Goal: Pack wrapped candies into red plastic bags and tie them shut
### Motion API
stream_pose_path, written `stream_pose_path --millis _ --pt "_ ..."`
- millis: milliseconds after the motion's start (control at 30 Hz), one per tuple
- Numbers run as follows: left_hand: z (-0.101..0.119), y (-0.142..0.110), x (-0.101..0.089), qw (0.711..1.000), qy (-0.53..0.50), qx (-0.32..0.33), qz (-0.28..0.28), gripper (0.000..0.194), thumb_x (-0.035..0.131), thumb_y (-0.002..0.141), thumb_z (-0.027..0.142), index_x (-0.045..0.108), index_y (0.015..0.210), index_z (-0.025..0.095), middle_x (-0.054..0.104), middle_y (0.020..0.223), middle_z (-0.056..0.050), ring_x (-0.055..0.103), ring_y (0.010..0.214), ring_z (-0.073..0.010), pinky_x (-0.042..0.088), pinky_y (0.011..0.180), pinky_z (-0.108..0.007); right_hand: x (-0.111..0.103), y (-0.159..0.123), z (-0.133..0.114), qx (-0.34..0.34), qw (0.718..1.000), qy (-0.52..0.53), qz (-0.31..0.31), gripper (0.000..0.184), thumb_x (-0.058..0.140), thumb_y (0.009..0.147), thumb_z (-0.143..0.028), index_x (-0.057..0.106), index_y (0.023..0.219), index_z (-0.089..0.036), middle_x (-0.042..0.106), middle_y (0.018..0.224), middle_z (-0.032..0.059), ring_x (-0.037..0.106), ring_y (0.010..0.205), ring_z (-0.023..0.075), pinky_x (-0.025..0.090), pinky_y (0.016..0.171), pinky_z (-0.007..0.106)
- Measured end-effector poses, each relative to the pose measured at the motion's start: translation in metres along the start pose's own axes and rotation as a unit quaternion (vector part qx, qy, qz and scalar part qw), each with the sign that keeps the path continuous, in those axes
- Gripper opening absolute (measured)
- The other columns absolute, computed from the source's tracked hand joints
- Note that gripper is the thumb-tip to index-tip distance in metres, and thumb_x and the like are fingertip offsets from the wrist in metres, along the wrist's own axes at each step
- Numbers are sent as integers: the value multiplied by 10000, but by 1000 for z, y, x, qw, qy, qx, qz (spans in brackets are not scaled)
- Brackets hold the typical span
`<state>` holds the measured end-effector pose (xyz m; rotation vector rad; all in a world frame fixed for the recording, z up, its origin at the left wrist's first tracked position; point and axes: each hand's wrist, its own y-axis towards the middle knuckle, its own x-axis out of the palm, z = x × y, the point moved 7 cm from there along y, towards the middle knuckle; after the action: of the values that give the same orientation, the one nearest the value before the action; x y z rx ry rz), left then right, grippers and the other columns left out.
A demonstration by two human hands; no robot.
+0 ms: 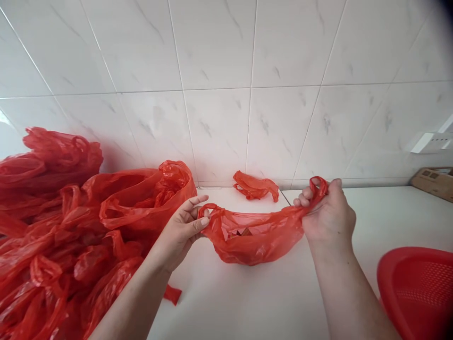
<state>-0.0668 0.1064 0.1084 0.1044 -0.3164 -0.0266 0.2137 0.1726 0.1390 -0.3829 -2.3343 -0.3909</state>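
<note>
A red plastic bag (255, 248) is stretched between my two hands above the white counter, its mouth partly open. Something small and brown (245, 232) shows inside it, too little of it visible to name. My left hand (187, 222) pinches one handle of the bag between thumb and fingers. The other handle is wrapped in the closed fingers of my right hand (327, 212), with a loop sticking up above them. Close by my left forearm lies a big heap of crumpled red plastic bags (88, 264).
Against the tiled wall (219, 123) lies another crumpled red bag (255, 185). A red perforated basket (417, 283) stands at the lower right of the white counter (226, 302). Farther back on the right are a cardboard box (433, 183) and a wall socket (430, 141).
</note>
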Motion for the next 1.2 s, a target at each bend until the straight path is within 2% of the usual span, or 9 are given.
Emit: stream_pose_path --millis 133,267,467,600,733,833,1000,1100,1200 --pt "26 -14 10 993 50 99 37 415 714 757 211 568 1141 267 576 928 9 556 765 -86 510 689 -204 28 -24 -3 -1 989 -60 -135 344 421 929 -371 487 643 -191 393 422 -60 240 338 54 245 343 192" --pt "44 -31 18 967 162 183 76 270 693 775 183 637 1026 267 606 855 16 560 756 -82 499 700 -184 49 -55 6 22 953 -166 -253 170 470 915 -337 551 824 -218 454 439 -52 326 384 74 221 365 183" --pt "58 -53 36 898 326 285 76 205 641 802 117 648 938 271 598 802 22 554 746 -96 472 701 -221 74 -101 18 51 833 -235 -499 419 385 946 -441 598 696 -182 527 654 7 401 518 86 293 445 226" --pt "65 -61 48 846 389 357 71 182 626 791 61 645 854 231 555 794 11 535 764 -106 453 689 -237 70 -106 23 125 837 -299 -441 121 515 907 -356 549 903 -240 468 618 -57 382 521 77 319 471 198" --pt "59 -59 55 865 365 343 38 139 635 796 90 637 853 217 572 791 5 552 755 -116 463 678 -247 72 -123 39 212 791 -319 -476 445 614 847 -324 452 1262 -310 536 676 -65 524 645 109 452 647 255" --pt "52 -56 56 885 343 313 33 133 599 828 112 613 902 221 591 802 4 562 748 -119 470 678 -246 72 -124 48 215 779 -344 -479 207 581 865 -370 633 1021 -243 601 786 -13 559 742 131 460 697 271" --pt "41 -53 61 846 427 318 21 375 759 708 217 570 1030 251 591 932 -15 555 817 -148 473 712 -256 68 -107 49 200 828 -337 -401 330 554 871 -450 559 687 -177 425 596 -52 372 544 76 334 504 209" --pt "33 -49 69 805 496 325 -14 188 678 774 160 624 938 236 579 882 -22 556 783 -137 465 680 -239 66 -104 51 206 830 -319 -408 351 529 885 -457 528 676 -176 406 595 -53 334 529 73 282 469 203" --pt "30 -43 66 793 523 313 14 90 589 828 152 618 762 206 567 809 -27 556 766 -145 452 680 -253 61 -98 54 195 818 -324 -432 306 467 915 -471 608 870 -204 499 639 -34 409 537 87 315 462 203"
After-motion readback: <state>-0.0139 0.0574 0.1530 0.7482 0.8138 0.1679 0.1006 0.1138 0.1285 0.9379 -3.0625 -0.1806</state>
